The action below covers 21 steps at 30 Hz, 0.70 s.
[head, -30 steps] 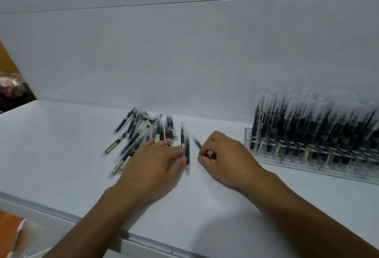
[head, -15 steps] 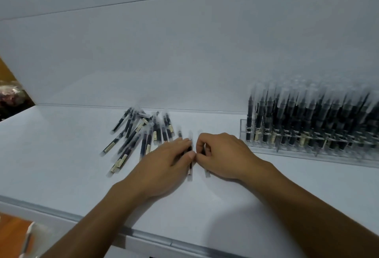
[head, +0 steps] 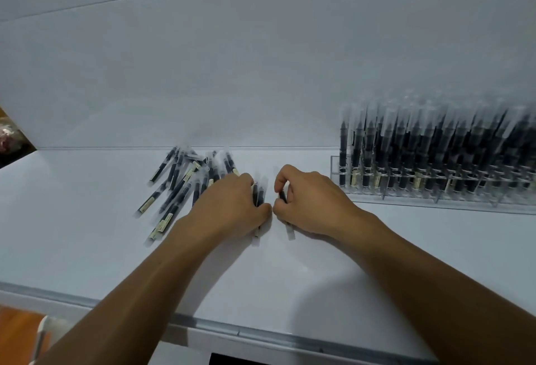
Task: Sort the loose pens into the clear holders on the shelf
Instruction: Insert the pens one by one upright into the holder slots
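The loose pens (head: pixel 179 187) lay fanned on the shelf (head: pixel 87 234) at the left, and the left hand (head: pixel 229 208) rested palm down on their right edge, fingers curled over two pens (head: pixel 261 190). Just beside it, the right hand (head: pixel 310 202) pinched a single pen (head: pixel 289 231) in bent fingers. That pen probably needed lifting clear and turning upright, since the clear holder (head: pixel 406 204) further right already looked crowded and a free slot had to be picked.
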Available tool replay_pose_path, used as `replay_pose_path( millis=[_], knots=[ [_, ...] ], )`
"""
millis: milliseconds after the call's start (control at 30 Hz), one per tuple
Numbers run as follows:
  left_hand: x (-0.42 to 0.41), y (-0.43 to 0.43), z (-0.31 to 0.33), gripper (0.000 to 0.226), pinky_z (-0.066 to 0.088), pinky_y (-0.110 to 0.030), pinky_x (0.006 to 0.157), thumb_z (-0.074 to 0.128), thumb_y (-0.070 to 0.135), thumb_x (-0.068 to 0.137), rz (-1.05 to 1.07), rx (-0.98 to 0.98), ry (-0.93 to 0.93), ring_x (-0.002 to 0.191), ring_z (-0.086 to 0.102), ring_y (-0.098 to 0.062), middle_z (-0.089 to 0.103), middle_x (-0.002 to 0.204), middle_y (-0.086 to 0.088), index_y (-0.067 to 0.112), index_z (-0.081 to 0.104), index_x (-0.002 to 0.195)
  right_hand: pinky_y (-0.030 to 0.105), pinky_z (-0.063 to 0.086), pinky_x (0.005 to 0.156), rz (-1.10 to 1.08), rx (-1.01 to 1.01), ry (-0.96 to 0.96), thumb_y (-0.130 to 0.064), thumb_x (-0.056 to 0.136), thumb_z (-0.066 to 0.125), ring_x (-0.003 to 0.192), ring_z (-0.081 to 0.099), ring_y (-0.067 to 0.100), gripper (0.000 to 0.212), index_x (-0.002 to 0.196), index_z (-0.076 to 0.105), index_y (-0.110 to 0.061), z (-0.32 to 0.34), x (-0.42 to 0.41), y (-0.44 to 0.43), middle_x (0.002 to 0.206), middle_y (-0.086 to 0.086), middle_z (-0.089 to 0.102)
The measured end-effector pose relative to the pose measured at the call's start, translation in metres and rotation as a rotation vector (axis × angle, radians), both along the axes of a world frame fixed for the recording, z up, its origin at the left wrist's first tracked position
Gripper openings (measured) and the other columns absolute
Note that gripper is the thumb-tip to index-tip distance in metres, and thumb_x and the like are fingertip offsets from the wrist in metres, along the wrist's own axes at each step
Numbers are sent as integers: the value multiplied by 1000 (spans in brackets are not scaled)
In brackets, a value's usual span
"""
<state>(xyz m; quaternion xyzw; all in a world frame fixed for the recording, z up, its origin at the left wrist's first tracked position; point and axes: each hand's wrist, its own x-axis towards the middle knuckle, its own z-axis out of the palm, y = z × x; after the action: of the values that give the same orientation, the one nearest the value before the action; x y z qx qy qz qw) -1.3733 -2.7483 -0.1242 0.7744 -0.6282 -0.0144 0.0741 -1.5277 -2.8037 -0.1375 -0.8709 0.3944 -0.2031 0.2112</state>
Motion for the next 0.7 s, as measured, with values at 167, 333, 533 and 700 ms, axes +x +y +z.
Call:
replay_pose_path(
  millis=[167,333,533,700],
  knots=[
    [-1,-16,0,20,42,-32,68,46,31,95,38,43,-91,85,54,-23,60,104,-7,13,50,105,29,41,61,-35,36,-63,-28,85,57,80,61,16,23,104,45,-26,0,1,-3,76,-6,67],
    [-3,-16,-13,17,34,-34,63,32,26,102,13,-129,-144,73,49,-26,57,92,-7,15,37,89,34,52,80,-66,30,-86,-28,89,51,86,65,15,46,133,43,-20,1,2,-3,74,-4,71],
    [4,-10,-16,25,34,-35,57,33,32,102,12,-353,113,65,53,-20,51,69,5,19,41,82,27,49,58,-100,39,-181,-30,87,53,67,64,8,16,101,60,-32,17,-3,4,65,-7,68],
    [-12,-4,-6,25,38,-31,55,40,34,100,-42,-494,595,58,53,-2,60,66,14,27,51,78,25,43,57,-90,12,-306,-37,81,57,63,57,0,8,87,53,-40,49,-16,13,71,-15,67]
  ],
)
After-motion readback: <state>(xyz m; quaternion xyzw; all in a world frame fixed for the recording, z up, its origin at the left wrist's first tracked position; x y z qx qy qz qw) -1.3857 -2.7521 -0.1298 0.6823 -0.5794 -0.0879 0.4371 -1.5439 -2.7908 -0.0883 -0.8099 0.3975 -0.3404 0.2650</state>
